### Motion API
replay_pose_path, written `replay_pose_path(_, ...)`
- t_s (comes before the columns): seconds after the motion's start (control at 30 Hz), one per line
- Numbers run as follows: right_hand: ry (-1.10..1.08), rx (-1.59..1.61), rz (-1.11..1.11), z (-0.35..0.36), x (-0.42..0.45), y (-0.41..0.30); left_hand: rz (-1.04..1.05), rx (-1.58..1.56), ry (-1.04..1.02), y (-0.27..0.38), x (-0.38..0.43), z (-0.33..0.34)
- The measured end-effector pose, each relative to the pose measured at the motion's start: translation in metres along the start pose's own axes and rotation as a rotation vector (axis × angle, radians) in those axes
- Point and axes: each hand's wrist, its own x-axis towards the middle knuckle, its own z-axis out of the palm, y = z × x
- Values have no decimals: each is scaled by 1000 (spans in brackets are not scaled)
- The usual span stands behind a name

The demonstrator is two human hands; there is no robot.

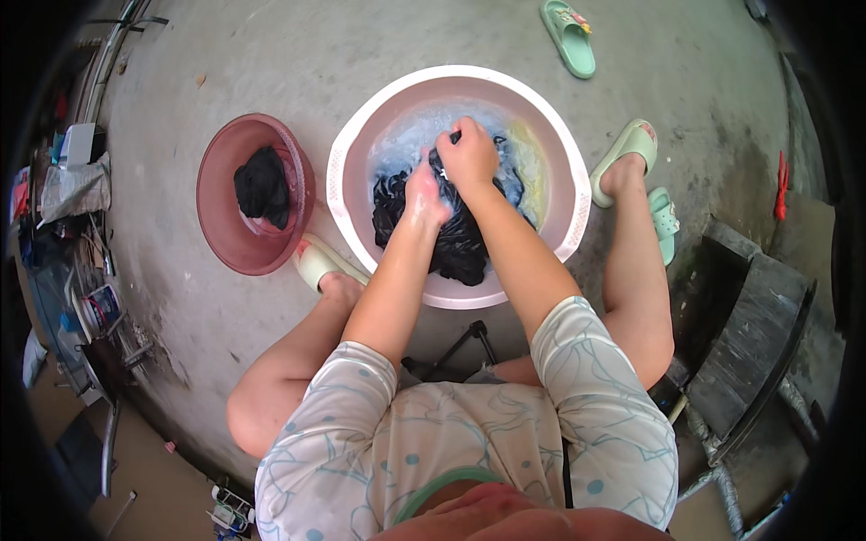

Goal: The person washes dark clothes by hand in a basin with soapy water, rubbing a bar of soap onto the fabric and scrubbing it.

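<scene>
A wide pale pink plastic basin (352, 233) stands on the floor between my feet, with soapy, bluish water in it. Black wet cloth (460, 253) lies bunched in the water and up against the near wall. Both hands are over the middle of the basin, close together. My left hand (424, 191), wet with suds, grips a fold of the cloth. Just above and to its right, my right hand (470, 154) is closed round another part of the same cloth. The fingertips of both hands are partly hidden by the cloth.
To the left, a dark red plastic bucket (213, 196) holds a black cloth (262, 188). A loose green slipper (572, 42) lies beyond the basin, another (664, 223) beside my right leg. A grey stone block (751, 338) stands at the right, near a red tool (782, 186). Clutter lines the left.
</scene>
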Motion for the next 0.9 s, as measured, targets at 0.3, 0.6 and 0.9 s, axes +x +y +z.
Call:
replay_pose_path(0.3,-47,70,-203,2,-19,18,62,33,47,-5,-10,8)
replay_pose_path(0.6,-37,118,-525,-12,-68,-31,225,352,-57,17,-25,-21)
replay_pose_path(0.9,-349,168,141,-8,50,72,339,144,-23,36,-12,-15)
